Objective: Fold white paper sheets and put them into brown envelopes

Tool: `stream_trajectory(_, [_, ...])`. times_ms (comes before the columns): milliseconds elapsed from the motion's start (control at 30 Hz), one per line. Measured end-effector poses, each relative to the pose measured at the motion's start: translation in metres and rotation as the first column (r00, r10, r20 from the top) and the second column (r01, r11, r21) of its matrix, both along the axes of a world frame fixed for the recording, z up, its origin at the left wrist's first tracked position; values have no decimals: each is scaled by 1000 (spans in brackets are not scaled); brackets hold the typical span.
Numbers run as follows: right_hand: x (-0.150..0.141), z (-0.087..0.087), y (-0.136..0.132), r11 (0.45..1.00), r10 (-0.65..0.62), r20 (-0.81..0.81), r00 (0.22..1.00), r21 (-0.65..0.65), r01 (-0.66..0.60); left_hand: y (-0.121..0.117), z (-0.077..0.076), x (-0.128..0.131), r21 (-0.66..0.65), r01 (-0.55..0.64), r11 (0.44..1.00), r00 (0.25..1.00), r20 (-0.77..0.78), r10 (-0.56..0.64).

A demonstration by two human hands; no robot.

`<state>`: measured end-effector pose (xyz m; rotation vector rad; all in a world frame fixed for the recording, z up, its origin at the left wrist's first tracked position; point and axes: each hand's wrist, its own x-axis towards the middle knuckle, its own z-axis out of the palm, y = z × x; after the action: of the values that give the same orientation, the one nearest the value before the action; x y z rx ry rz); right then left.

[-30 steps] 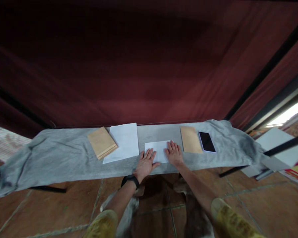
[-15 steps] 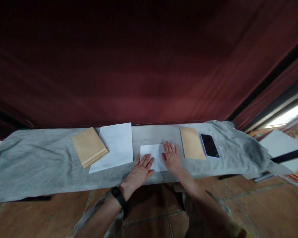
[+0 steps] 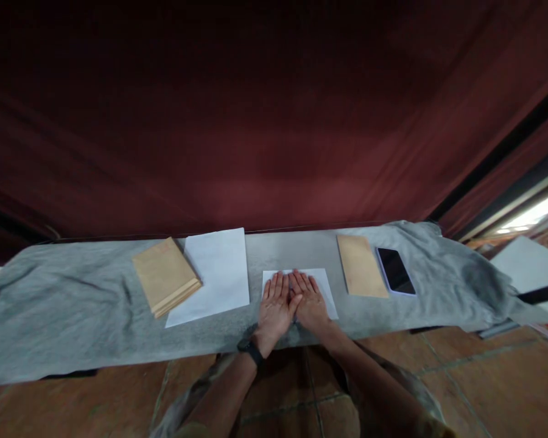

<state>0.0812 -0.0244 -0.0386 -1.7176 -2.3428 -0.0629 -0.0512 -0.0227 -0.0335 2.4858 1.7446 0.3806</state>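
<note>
Grey, with a darker blotch toward the right, is the cloth (image 3: 95, 298). At left, a stack (image 3: 162, 271) is tan, the large sheet (image 3: 217, 274) plain white. The middle sheet (image 3: 327, 291) is white; at right, a flat paper piece (image 3: 361, 267) is tan, the phone (image 3: 396, 271) black with lilac edging. The wristband (image 3: 252, 351) is black, the far backdrop (image 3: 274, 152) dark red, the floor tiles (image 3: 393, 350) terracotta.

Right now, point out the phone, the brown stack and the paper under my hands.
Phone (image 3: 396, 270): head view, middle of screen.
Brown stack (image 3: 165, 272): head view, top face.
Paper (image 3: 326, 289): head view, bare right part.
</note>
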Motion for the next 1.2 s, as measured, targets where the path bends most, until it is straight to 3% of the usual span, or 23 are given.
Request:
stream_trajectory(267, [15, -6, 5, 985, -152, -30, 988, 75, 154, -1, -2, 6, 47, -158, 986, 985, -61, 161])
stream_trajectory(600, [36, -13, 6, 967, -242, -36, 970, 74, 245, -2, -14, 1, 111, -186, 976, 982, 40, 183])
stream_trajectory(800, [50, -16, 7, 936, -314, -42, 948, 151, 317, -3, -11, 2, 84, -229, 970, 973, 45, 225])
stream_trajectory(900, [51, -14, 4, 948, -267, -37, 963, 166, 270, -2, -4, 5, 90, -199, 976, 980, 38, 197])
stream_trajectory(1067, [37, -12, -8, 995, -10, -5, 1000, 103, 10, -4, 2, 15, 97, 29, 995, 999, 25, -31])
stream_trajectory(1200, [34, -13, -16, 996, 20, 18, 1000, 89, -22, -7, -2, 17, 62, 32, 998, 999, 20, -34])
